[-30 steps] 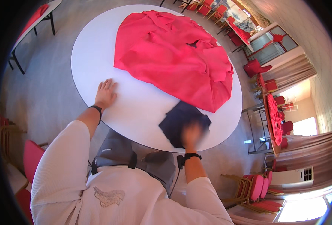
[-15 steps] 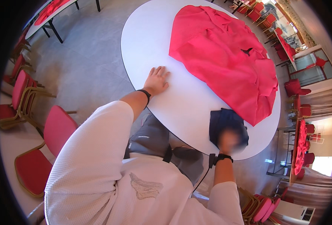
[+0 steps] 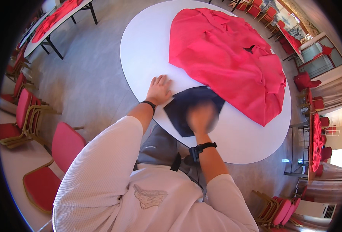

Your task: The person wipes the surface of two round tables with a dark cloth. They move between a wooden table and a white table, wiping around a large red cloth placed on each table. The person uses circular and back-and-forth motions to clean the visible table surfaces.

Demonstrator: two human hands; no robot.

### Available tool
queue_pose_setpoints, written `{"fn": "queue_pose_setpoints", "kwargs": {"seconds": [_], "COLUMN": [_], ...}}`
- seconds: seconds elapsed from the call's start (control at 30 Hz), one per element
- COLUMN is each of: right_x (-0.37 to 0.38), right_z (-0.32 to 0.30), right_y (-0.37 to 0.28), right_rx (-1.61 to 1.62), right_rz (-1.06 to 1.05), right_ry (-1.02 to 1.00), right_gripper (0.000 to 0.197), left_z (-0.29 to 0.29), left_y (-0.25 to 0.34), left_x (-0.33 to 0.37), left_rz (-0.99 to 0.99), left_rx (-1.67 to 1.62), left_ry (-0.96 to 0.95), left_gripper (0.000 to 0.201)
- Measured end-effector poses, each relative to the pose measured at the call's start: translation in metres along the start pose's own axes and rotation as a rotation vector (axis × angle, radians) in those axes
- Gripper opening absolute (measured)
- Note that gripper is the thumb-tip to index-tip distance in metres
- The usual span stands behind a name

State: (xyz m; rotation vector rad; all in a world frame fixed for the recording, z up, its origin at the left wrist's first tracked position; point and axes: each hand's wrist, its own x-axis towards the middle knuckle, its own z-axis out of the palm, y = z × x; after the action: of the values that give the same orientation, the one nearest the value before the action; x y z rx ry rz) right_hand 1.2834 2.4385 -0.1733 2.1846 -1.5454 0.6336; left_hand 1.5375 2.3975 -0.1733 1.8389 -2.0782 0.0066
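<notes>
A round white table [image 3: 144,46] stands in front of me, with a big crumpled red tablecloth [image 3: 229,65] over its far right part. My left hand [image 3: 159,89] rests on the white top near the left edge, fingers spread, holding nothing. On a dark blue cloth [image 3: 178,110] lies my right hand [image 3: 201,118], pressed down from above. Motion smears its fingers, so whether they grip the cloth or lie flat does not show. The cloth is spread out between my two hands, its far edge beside the red tablecloth.
Red padded chairs [image 3: 68,145] stand on the left, some stacked. Another table [image 3: 76,9] with red fabric is at the far left. A long table [image 3: 315,143] with red cloth stands on the right, and stacked chairs [image 3: 281,210] sit at the lower right.
My right hand has moved left across the tabletop, and the dark blue cloth has gone with it, now more spread out and near my left hand. My left hand stays on the table.
</notes>
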Motion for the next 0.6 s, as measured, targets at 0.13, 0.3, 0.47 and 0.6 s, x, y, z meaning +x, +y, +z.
{"fn": "queue_pose_setpoints", "kwargs": {"seconds": [0.13,0.3,0.47,0.6], "right_x": [0.000,-0.024,-0.091,-0.135], "right_z": [-0.022,-0.041,-0.037,-0.055], "right_y": [-0.004,0.061,0.179,0.251], "right_rx": [0.123,0.135,-0.122,-0.180], "right_rz": [-0.049,-0.005,0.507,0.741], "right_ry": [0.008,-0.102,-0.427,-0.430], "right_gripper": [0.047,0.050,0.068,0.068], "left_z": [-0.001,-0.002,0.000,-0.001], "left_y": [0.002,0.000,0.001,0.003], "left_x": [0.002,0.001,0.003,0.001], "left_rz": [0.000,-0.014,-0.001,-0.001], "left_rx": [0.009,0.033,0.051,0.067], "left_ry": [-0.028,-0.043,-0.052,-0.059], "left_gripper": [0.058,0.058,0.058,0.058]}}
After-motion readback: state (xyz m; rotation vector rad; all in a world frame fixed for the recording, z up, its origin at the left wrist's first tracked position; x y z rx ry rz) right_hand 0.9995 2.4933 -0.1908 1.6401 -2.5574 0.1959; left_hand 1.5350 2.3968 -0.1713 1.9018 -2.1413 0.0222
